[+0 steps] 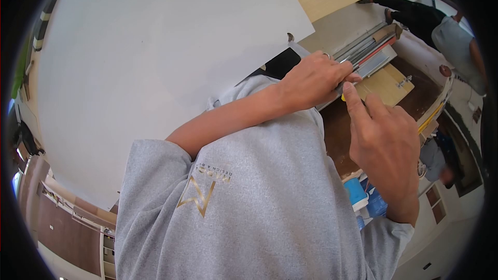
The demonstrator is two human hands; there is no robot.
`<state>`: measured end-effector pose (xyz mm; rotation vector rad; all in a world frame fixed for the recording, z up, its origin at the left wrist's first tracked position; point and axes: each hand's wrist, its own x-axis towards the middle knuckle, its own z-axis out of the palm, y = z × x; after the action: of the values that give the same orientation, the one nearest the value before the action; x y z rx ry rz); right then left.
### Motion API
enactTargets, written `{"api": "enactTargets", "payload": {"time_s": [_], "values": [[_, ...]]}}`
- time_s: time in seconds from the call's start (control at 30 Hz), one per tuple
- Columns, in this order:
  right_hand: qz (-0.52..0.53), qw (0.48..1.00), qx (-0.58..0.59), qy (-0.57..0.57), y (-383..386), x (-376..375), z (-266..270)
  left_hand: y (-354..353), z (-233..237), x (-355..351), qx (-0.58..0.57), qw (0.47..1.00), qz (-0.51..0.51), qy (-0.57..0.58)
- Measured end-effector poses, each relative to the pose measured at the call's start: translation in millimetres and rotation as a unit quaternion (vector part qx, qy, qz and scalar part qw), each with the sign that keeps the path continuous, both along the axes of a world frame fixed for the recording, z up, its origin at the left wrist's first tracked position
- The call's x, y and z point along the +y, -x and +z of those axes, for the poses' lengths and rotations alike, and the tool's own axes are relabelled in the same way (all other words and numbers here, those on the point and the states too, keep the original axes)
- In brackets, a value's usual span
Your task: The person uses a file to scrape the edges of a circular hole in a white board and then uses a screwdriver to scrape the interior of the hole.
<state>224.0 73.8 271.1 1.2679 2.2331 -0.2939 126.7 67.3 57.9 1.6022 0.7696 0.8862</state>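
Here, the left hand (pixel 314 79) and the right hand (pixel 384 135) are shown close together, with 1 small yellow item (pixel 343 97), mostly hidden, located between them beside the right index fingertip. The left fingers are curled and the right index finger is extended; whether anything is gripped by either cannot be told. Long metal strips (pixel 357 52) are seen beyond the hands, and 1 large white panel (pixel 166 62) beside the left forearm (pixel 228 116).
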Motion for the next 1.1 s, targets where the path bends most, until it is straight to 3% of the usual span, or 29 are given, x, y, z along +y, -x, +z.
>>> {"api": "enactTargets", "payload": {"time_s": [0.27, 0.43, 0.63, 0.97, 1.1], "values": [[-0.047, 0.998, 0.001, 0.037, -2.7, -8.5, -12.9, 0.6, -15.7, -1.1, -0.008, 1.000, -0.025, 0.016], [-0.110, 0.993, 0.008, 0.038, -8.9, -9.6, -15.2, 3.4, -5.9, 11.4, 0.066, 0.989, -0.114, 0.060], [-0.053, 0.999, 0.010, 0.005, -5.8, -8.0, -8.7, 7.7, 0.5, 11.5, 0.038, 0.993, -0.101, 0.045], [-0.046, 0.998, 0.017, 0.029, 3.0, -5.7, -1.5, 12.4, 3.2, 7.1, 0.011, 0.998, -0.066, 0.013], [-0.093, 0.995, 0.027, 0.036, -1.2, -16.3, -16.1, 12.3, -11.4, 9.7, 0.024, 0.990, -0.131, 0.045]]}}
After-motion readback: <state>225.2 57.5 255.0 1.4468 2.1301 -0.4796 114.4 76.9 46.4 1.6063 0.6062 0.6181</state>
